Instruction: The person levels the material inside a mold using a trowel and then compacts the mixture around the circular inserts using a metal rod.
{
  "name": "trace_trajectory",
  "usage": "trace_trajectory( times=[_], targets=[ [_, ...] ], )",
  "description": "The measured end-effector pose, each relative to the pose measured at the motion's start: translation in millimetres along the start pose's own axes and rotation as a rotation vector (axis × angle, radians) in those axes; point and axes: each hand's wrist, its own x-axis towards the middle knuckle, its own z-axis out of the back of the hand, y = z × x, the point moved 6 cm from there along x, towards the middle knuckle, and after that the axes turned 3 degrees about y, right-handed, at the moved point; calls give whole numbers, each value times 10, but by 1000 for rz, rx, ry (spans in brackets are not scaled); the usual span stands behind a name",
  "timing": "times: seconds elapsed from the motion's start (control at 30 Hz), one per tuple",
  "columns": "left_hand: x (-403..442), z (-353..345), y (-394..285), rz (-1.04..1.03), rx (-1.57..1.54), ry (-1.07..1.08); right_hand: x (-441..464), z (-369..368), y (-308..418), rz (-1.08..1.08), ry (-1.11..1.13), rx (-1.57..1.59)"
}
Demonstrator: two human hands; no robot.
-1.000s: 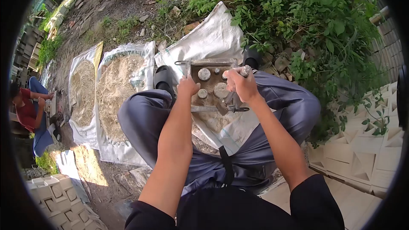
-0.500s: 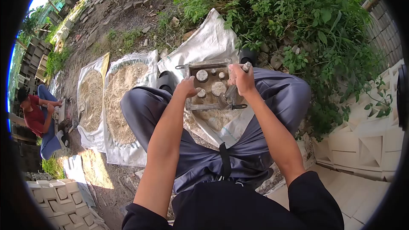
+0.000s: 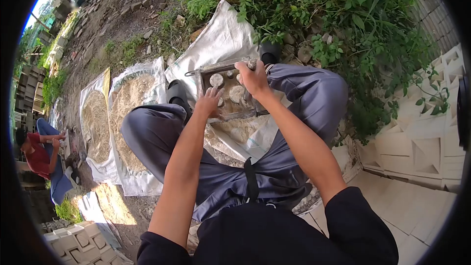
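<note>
Between my legs lies a dusty rectangular mould frame [image 3: 198,84] with wire loop handles. Inside it stand several pale round plugs, including a larger disc [image 3: 237,93] and another round disc [image 3: 216,80]. My left hand [image 3: 209,102] is over the frame's near left part, fingers spread and holding nothing; whether it touches the frame I cannot tell. My right hand [image 3: 254,80] is closed around the dusty, rounded handle [image 3: 252,64] of a hand tool at the frame's right side. The hand and forearm hide the tool's working end.
Sacks with pale powder heaps [image 3: 135,100] lie left of my knees. A white sack [image 3: 221,44] spreads under the mould. Patterned pale blocks [image 3: 427,162] stand at right, bushes [image 3: 338,14] ahead. A co-worker in a red shirt [image 3: 39,159] sits at far left.
My left hand has moved from the frame's left edge to over its near left part, fingers spreading. My right hand has lifted and turned the tool. The whole view has shifted slightly.
</note>
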Motion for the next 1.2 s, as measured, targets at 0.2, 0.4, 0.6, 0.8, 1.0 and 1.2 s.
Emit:
trace_trajectory(
  times=[0.2, 0.4, 0.6, 0.8, 1.0, 1.2],
  targets=[
    [9, -307, -212, 5, 139, -23, -117, -24, 217, 79, 78, -218],
    [59, -522, -307, -116, 77, 38, -118, -22, 62, 89, 108, -238],
    [157, -537, -192, -81, -15, 164, -144, -28, 48, 4, 127, -226],
    [36, -41, 199, 218, -224, -181, -169, -61, 7, 100, -67, -43],
    [271, -371, 598, 569, -393, -276, 121, -430, -362, -80, -59, 33],
    [171, -376, 561, 378, -653, -675, -264, -754, -410, 77, -17, -114]
  ],
)
